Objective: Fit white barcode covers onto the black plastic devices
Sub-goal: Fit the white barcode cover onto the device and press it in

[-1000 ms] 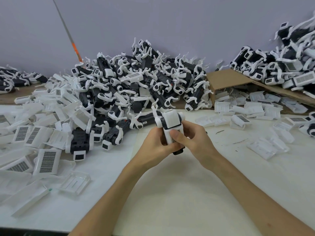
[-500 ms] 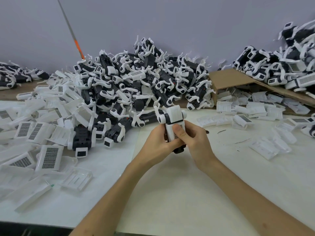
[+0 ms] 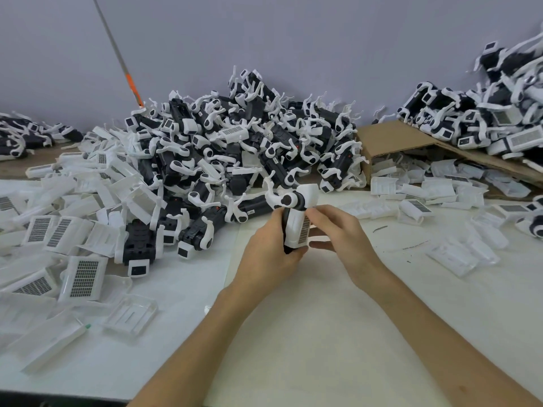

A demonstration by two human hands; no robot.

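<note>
Above the white table point(image 3: 308, 333), my left hand point(image 3: 270, 254) grips a black plastic device point(image 3: 284, 230) upright at the centre. A white barcode cover point(image 3: 295, 227) sits on its front, with the barcode strip facing right. The device's white hinged head point(image 3: 305, 195) points up and to the right. My right hand point(image 3: 343, 239) is beside the cover on the right. Its thumb touches the cover's upper edge, while its fingers reach loosely toward the lower part.
A big heap of black-and-white devices point(image 3: 235, 154) fills the back centre. Loose white covers point(image 3: 73, 230) spread over the left. A tipped cardboard box point(image 3: 390, 139) spills more covers point(image 3: 426, 186) at the right, with another device pile point(image 3: 484, 121) on top.
The device has turned so the cover's barcode faces right. My right hand has loosened from a thumb-on-cover grip to a light touch, with its fingers spread.
</note>
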